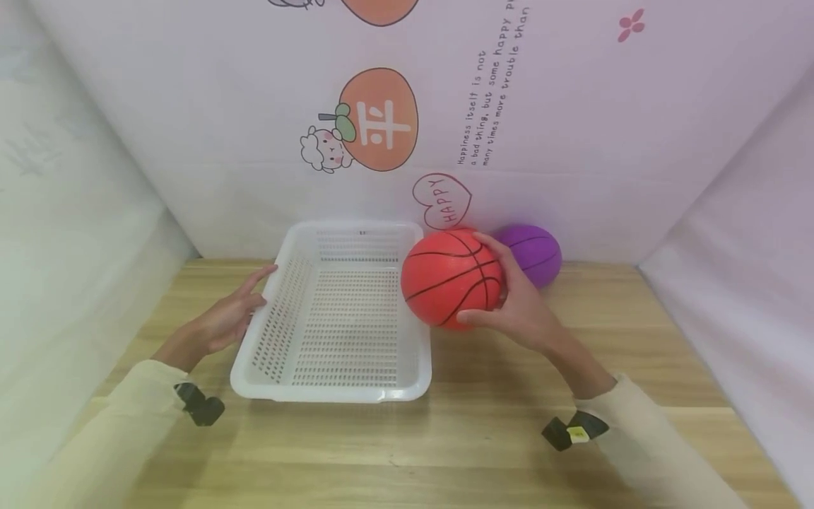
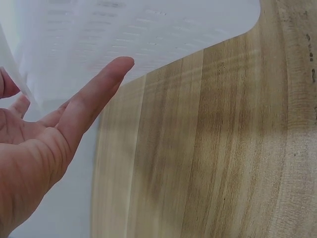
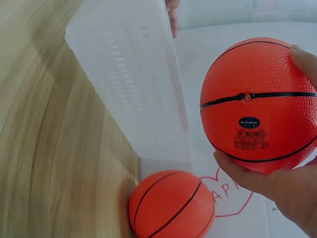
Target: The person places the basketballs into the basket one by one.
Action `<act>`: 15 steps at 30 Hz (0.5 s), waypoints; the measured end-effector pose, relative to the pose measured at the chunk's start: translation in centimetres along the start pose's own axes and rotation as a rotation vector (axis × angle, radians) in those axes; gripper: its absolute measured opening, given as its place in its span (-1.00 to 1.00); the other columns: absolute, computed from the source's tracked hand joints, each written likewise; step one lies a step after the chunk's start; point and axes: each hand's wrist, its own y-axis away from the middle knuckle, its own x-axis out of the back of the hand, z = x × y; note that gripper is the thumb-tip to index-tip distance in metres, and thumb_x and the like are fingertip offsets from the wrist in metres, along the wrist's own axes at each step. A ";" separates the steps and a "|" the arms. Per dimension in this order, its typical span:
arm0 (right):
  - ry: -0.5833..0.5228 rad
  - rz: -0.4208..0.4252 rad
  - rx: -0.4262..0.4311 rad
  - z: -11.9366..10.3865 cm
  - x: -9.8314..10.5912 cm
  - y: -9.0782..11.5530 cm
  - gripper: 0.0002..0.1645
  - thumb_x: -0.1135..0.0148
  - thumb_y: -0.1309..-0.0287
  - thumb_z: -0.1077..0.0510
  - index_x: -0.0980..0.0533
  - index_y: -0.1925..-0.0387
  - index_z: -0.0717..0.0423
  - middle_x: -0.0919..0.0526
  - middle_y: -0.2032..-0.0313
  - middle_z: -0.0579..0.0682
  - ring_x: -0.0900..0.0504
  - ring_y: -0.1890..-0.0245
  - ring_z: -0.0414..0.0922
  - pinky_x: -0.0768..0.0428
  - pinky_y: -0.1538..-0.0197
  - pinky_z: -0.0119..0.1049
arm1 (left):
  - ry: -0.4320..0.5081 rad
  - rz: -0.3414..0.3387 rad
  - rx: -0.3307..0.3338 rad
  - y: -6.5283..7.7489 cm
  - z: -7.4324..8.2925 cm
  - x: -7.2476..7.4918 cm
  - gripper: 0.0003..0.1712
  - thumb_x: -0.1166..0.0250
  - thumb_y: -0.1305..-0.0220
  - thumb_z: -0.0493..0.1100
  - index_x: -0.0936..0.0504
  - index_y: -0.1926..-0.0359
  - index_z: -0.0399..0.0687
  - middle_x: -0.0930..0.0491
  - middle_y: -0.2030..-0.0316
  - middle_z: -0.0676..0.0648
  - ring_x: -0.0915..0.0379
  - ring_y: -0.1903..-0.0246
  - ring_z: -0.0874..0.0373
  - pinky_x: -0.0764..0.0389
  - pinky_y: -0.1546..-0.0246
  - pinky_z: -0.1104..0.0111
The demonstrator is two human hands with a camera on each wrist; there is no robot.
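Note:
A white perforated plastic basket [image 1: 416, 367] sits on the wooden table. My left hand [image 1: 225, 322] is at its left rim, fingers extended and fingertips right at the edge. In the left wrist view the left hand's thumb [image 2: 99, 91] stretches out straight beside the basket wall [image 2: 163, 29]. My right hand [image 1: 524, 311] grips a red toy basketball [image 1: 445, 279] between thumb and fingers, over the basket's right rim. The right wrist view shows the held ball's printed label and valve. Below it, a second red basketball [image 3: 172, 204] lies on the table against the basket; from the head it is hidden.
A purple ball [image 1: 537, 254] rests at the back wall, right of the basket and partly behind my right hand. A printed white cloth wall [image 1: 572, 141] rises behind the table, with white cloth sides [image 1: 76, 177] to left and right.

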 end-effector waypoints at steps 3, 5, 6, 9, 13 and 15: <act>0.003 -0.013 0.007 -0.2 -0.6 -0.2 0.25 -0.60 0.09 0.15 -0.07 -0.50 -0.46 -0.15 -0.45 -0.08 -0.40 -0.27 0.13 -0.64 0.02 -0.03 | 0.014 0.003 0.001 0.1 0.1 0.0 -0.20 0.30 -0.51 -0.29 0.41 -0.59 0.22 0.05 -0.44 -0.51 -0.21 -0.27 -0.44 -0.52 -0.01 -0.17; 0.007 -0.020 0.008 -0.2 -1.0 -0.3 0.25 -0.62 0.10 0.14 -0.08 -0.49 -0.48 -0.15 -0.45 -0.08 -0.41 -0.27 0.13 -0.65 0.02 -0.03 | 0.018 0.007 0.004 0.1 0.1 0.0 -0.20 0.30 -0.51 -0.29 0.41 -0.59 0.23 0.05 -0.44 -0.51 -0.19 -0.28 -0.46 -0.52 -0.01 -0.19; 0.011 -0.024 0.008 -0.3 -1.2 -0.3 0.24 -0.62 0.11 0.13 -0.08 -0.49 -0.49 -0.15 -0.45 -0.08 -0.41 -0.27 0.13 -0.65 0.02 -0.03 | 0.019 0.009 0.006 0.1 0.1 0.0 -0.20 0.29 -0.51 -0.29 0.40 -0.59 0.24 0.06 -0.44 -0.51 -0.19 -0.28 -0.47 -0.52 -0.01 -0.20; 0.004 -0.038 0.013 -0.3 -1.6 -0.4 0.23 -0.63 0.12 0.12 -0.10 -0.47 -0.49 -0.17 -0.44 -0.08 -0.42 -0.27 0.12 -0.64 0.02 -0.04 | 0.021 0.011 0.011 0.1 0.2 0.0 -0.20 0.29 -0.51 -0.29 0.40 -0.59 0.24 0.06 -0.44 -0.51 -0.19 -0.27 -0.48 -0.51 0.00 -0.21; -0.013 -0.047 0.021 -0.3 -2.1 -0.5 0.22 -0.63 0.14 0.12 -0.13 -0.46 -0.48 -0.19 -0.42 -0.10 -0.43 -0.25 0.09 -0.65 0.03 -0.05 | 0.024 0.007 0.007 0.1 0.1 0.0 -0.20 0.28 -0.50 -0.29 0.39 -0.59 0.23 0.05 -0.43 -0.53 -0.21 -0.26 -0.47 -0.52 0.00 -0.21; -0.019 -0.047 0.030 -0.5 -2.3 -0.6 0.21 -0.64 0.15 0.12 -0.14 -0.45 -0.47 -0.20 -0.41 -0.12 -0.43 -0.25 0.07 -0.65 0.03 -0.06 | 0.023 0.006 0.003 0.1 0.1 0.0 -0.20 0.28 -0.50 -0.30 0.39 -0.59 0.23 0.05 -0.43 -0.53 -0.22 -0.26 -0.46 -0.52 0.01 -0.21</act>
